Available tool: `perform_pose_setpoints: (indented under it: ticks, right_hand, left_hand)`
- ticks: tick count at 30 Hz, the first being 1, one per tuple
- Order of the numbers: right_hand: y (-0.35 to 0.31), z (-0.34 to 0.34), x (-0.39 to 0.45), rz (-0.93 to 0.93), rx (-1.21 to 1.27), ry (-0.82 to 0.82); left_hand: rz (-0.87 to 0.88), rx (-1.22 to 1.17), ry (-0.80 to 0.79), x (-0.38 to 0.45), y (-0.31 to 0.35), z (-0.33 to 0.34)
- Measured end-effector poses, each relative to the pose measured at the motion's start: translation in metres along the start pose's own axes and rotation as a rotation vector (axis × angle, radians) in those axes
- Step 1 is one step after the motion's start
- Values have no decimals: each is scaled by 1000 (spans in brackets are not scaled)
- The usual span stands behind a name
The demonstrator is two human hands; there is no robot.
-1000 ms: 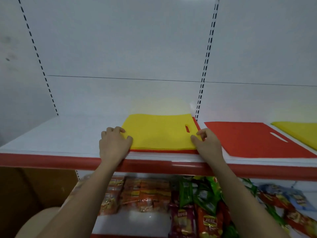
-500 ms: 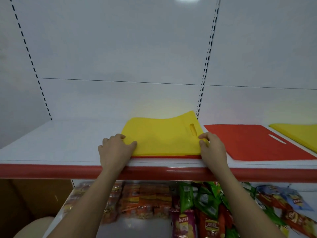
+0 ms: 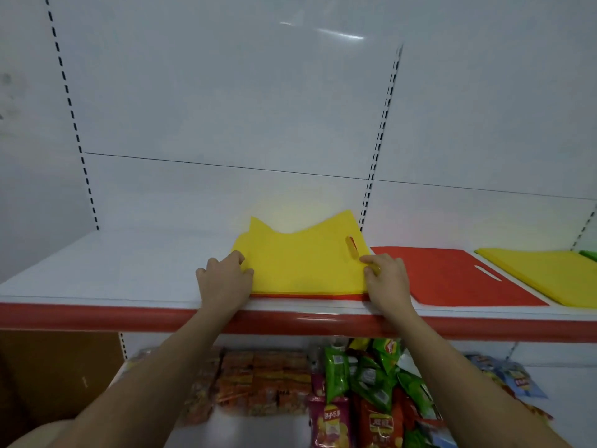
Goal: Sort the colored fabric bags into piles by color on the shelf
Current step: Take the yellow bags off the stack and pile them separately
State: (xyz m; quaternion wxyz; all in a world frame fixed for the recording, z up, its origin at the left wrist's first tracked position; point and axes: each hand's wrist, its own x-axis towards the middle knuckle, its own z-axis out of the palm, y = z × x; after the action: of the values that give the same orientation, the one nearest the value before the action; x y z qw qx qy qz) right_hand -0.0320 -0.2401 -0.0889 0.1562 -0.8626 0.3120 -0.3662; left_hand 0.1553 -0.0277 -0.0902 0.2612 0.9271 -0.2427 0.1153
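Lifting higher than before, the yellow bag (image 3: 300,266) at frame centre is curling up at its back edge, over a red bag (image 3: 307,296). Left hand (image 3: 224,281) and right hand (image 3: 386,281) are pinching its sides on the shelf (image 3: 97,270).

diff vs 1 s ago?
Both hands, left hand and right hand, grip the yellow bag as before; its far edge has risen off the red bag beneath. The red bag and yellow pile to the right are unchanged.
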Motion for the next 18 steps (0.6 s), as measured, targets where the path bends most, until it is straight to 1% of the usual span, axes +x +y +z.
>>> perform_pose_setpoints:
  ticks: [2,3,5,7,9,10,12,15,18]
  right_hand:
    - [-13,-10,1,-2,95,27]
    - [-19,-17,1,6,151,29]
    - [-27,-33,-2,53,252,3]
    - [-30,-52,-4,123,330,-41]
    - [-27,-70,-5,151,351,-83]
    - [-25,-80,-6,163,366,-98]
    - [-22,-101,-10,199,421,-116]
    - [-18,-142,-22,241,550,-106]
    - [-2,-182,-36,303,619,-96]
  left_hand:
    - [18,9,17,3,2,-12]
    - [9,-43,3,5,3,-19]
    - [-35,-261,-69,9,6,-34]
    - [-79,-559,-167,8,13,-49]
    - [-130,-825,-249,0,22,-64]
    - [-133,-908,-272,-6,28,-70]
    - [-91,-977,-284,-19,42,-78]
    - [-8,-942,-256,-39,66,-85]
    - [31,-937,-282,-64,99,-90]
